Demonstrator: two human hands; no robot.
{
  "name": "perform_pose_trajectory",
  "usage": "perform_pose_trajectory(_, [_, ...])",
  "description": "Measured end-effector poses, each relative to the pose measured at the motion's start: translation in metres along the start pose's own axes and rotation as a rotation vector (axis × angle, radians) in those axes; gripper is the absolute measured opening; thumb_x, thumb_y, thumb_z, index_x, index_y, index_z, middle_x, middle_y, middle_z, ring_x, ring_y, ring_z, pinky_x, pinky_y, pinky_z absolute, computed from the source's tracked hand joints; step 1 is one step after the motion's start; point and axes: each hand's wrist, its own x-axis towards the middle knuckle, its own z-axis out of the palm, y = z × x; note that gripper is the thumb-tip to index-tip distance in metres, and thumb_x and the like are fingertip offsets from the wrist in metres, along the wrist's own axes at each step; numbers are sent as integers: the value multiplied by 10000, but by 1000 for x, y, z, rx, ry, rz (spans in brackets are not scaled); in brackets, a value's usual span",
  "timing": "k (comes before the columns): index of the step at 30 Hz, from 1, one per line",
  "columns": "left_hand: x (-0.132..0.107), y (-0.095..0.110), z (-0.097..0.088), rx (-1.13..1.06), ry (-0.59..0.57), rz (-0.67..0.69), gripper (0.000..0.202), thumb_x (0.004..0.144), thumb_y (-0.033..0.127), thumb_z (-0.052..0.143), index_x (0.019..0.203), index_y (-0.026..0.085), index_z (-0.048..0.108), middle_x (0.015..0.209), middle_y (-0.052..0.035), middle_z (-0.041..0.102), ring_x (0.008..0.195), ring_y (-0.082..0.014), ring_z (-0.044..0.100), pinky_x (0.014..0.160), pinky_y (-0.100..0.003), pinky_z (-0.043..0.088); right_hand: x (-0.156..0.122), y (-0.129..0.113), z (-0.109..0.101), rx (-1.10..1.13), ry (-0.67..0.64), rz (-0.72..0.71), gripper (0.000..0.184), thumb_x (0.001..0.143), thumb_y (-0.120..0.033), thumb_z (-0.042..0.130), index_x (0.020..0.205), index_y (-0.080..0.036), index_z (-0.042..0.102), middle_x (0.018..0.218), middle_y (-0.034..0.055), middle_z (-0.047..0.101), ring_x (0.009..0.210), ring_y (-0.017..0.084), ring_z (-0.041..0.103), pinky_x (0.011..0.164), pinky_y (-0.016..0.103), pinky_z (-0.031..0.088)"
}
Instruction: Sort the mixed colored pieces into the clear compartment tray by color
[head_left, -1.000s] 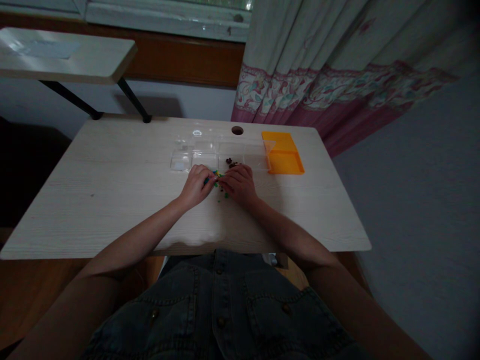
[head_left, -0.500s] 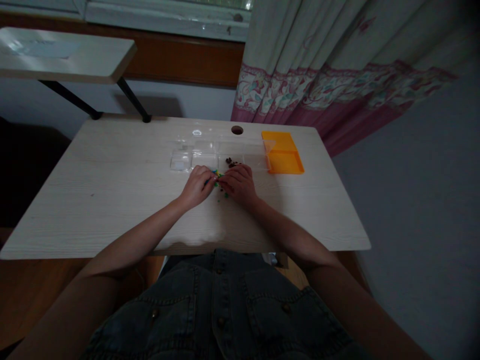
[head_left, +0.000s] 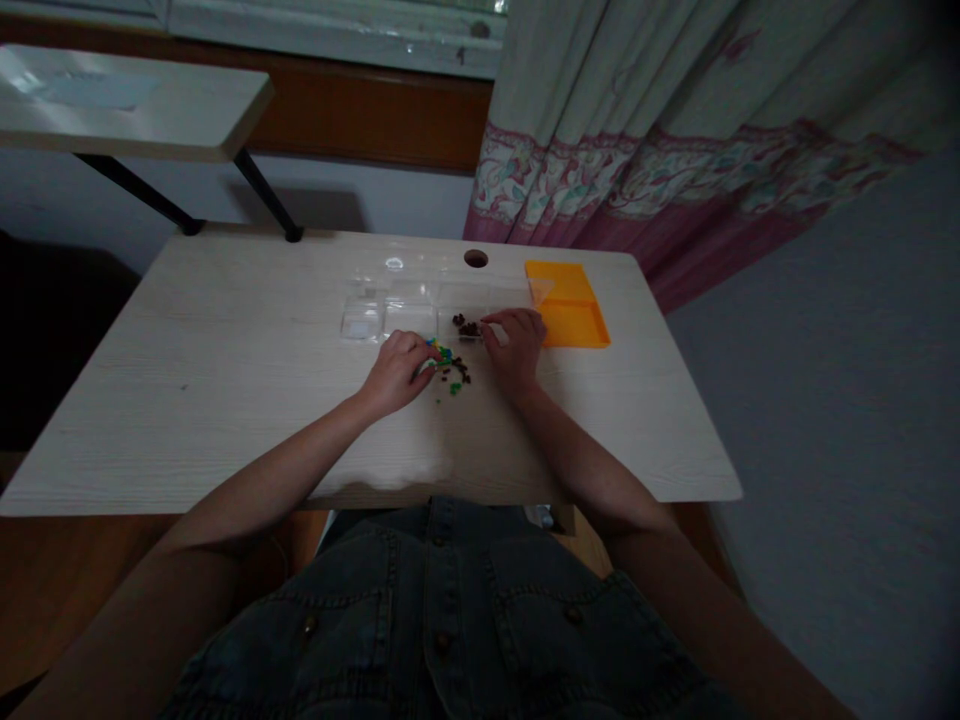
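Observation:
Small loose pieces, like tiny building bricks (head_left: 445, 354), lie piled on the table in green, blue, yellow and dark brown. My left hand (head_left: 396, 372) rests at the pile's left side, thumb and fingers curled together over its edge; what they pinch is too small to name. Behind the pile is a clear plastic compartment box (head_left: 410, 318), where dark brown pieces (head_left: 469, 329) sit in a middle compartment. At the right of these pieces is my right hand (head_left: 516, 345), its thumb and forefinger apart with nothing visible between them.
An orange two-section tray (head_left: 574, 322) lies right of the clear box, whose right end overlaps it. A round hole (head_left: 476, 259) pierces the tabletop (head_left: 247, 370) near the back. A raised shelf (head_left: 135, 100) stands at the back left; a curtain (head_left: 570, 180) hangs behind.
My right hand has moved away from the pile, right and back to the clear box, uncovering dark brown pieces. My left hand has stayed at the pile.

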Motion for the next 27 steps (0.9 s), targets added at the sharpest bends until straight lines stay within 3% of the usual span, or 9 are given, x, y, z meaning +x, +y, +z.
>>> perform_pose_trajectory(4, [-1, 2, -1, 52, -52, 60, 233, 909, 354, 563, 1060, 211, 669, 1025, -89, 576, 1011, -250, 487, 895, -413, 390, 0, 3, 4, -29, -28, 20, 196, 909, -388, 588, 898, -244, 720, 938, 53, 679, 1012, 246, 549, 975, 444, 376])
perform_pose_trajectory(11, [-1, 5, -1, 107, -83, 98, 253, 878, 410, 629, 1047, 225, 663, 1047, -74, 580, 1014, -246, 487, 889, -405, 383, -2, 3, 6, -13, -129, 14, 252, 950, -363, 527, 1092, -243, 697, 1076, 72, 663, 1112, 243, 518, 1021, 435, 347])
perform_pose_trajectory(27, [0, 8, 2, 192, -96, 97, 218, 943, 359, 524, 935, 191, 662, 1039, -93, 598, 978, -245, 477, 849, -403, 373, -1, 0, 3, -15, -158, -11, 260, 956, -349, 513, 1080, -228, 708, 1045, 76, 675, 1082, 235, 543, 999, 416, 367])
